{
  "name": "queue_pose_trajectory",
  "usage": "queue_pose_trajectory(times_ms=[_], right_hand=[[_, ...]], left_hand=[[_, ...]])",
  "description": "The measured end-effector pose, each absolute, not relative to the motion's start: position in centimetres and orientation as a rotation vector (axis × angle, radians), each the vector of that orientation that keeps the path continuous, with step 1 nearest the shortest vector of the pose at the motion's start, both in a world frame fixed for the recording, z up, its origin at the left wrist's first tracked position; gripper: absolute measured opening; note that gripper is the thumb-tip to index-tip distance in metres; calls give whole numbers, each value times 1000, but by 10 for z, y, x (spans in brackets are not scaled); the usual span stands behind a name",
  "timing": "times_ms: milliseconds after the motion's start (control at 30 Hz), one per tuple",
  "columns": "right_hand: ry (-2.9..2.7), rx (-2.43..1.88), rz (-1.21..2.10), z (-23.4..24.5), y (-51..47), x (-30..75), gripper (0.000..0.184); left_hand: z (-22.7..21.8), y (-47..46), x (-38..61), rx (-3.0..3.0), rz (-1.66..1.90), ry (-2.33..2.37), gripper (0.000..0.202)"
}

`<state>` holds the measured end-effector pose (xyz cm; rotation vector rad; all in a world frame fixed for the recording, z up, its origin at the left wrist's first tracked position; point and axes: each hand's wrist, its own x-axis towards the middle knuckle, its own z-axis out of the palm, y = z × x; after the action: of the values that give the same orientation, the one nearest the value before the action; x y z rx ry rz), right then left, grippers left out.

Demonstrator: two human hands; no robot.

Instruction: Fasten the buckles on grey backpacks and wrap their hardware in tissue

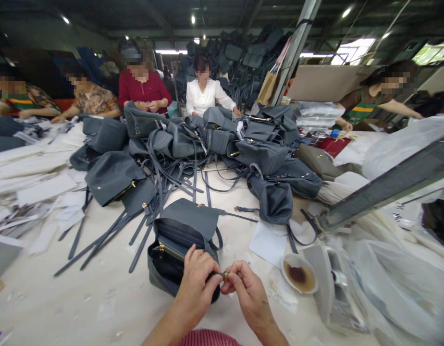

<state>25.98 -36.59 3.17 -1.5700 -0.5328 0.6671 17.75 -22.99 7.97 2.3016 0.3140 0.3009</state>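
A dark blue-grey handbag (pixel 160 266) lies before me with its flap (pixel 189 216) folded back and its mouth gaping. A gold zip (pixel 167 250) runs along the inside. My left hand (pixel 200 274) is closed on the handbag's right side, thumb and fingers pinching a dark bit at its edge. Close beside it, my right hand (pixel 245 288) pinches a small gold-coloured metal piece (pixel 226 276) between thumb and fingers. The two sets of fingertips nearly meet there. What exactly the metal piece is, and how it joins the handbag, is hidden by the fingers.
A heap of similar bags (pixel 178 137) with loose straps covers the table's far side. White sheets (pixel 38 168) spread at left. A bowl of brown liquid (pixel 299 274) stands right of my hands, near a slanted metal post (pixel 388 178). Several co-workers (pixel 144 91) are across the table.
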Motion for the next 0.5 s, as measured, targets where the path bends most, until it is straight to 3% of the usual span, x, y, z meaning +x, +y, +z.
queue_pose_trajectory(times_ms=[133, 333, 433, 500], right_hand=[[-833, -1962, 392, 17, -369, 249, 32], [-1008, -2396, 448, -23, -405, 260, 32], [-939, -2250, 469, -40, -416, 275, 20], [-807, -1976, 591, -45, -403, 283, 31]], left_hand=[[75, -237, 180, 2219, 405, 490, 14], [83, -230, 179, 2104, 383, 498, 15], [74, -225, 173, 2161, 385, 422, 14], [50, -226, 172, 2264, 376, 312, 9]])
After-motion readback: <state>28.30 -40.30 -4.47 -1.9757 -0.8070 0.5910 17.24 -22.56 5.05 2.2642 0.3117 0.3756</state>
